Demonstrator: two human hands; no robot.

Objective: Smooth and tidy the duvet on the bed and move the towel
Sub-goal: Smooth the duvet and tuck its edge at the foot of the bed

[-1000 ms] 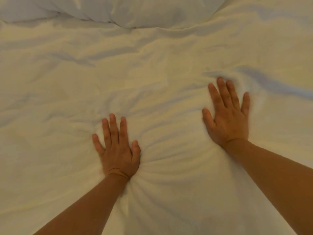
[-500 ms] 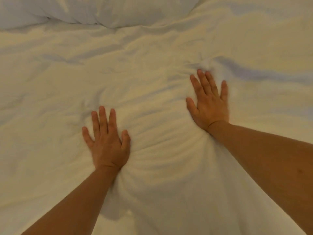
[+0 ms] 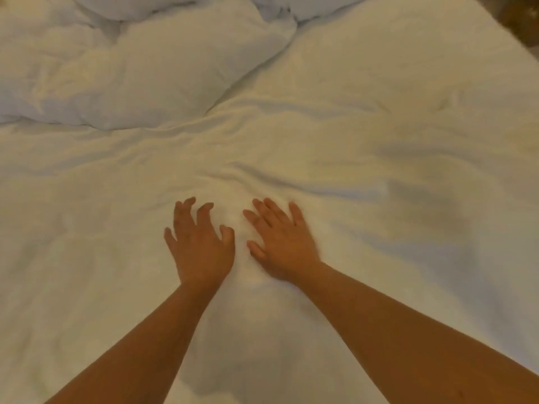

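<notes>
A white duvet [image 3: 364, 147] covers nearly the whole view, creased across its middle. My left hand [image 3: 201, 246] lies palm down on it near the centre, fingers spread and slightly bent at the tips. Close beside it on the right, my right hand [image 3: 283, 243] presses flat on the duvet with straight fingers. Both bare forearms reach in from the bottom edge. A ridge of wrinkles runs just beyond the fingertips. No towel is in view.
Puffy white pillows [image 3: 151, 71] are bunched at the far left. The bed's far right corner ends at a dark strip of floor [image 3: 519, 21].
Both hands have slid together toward the centre; the right hand moved left. The view has pulled back, showing more pillows and the bed's far right edge.
</notes>
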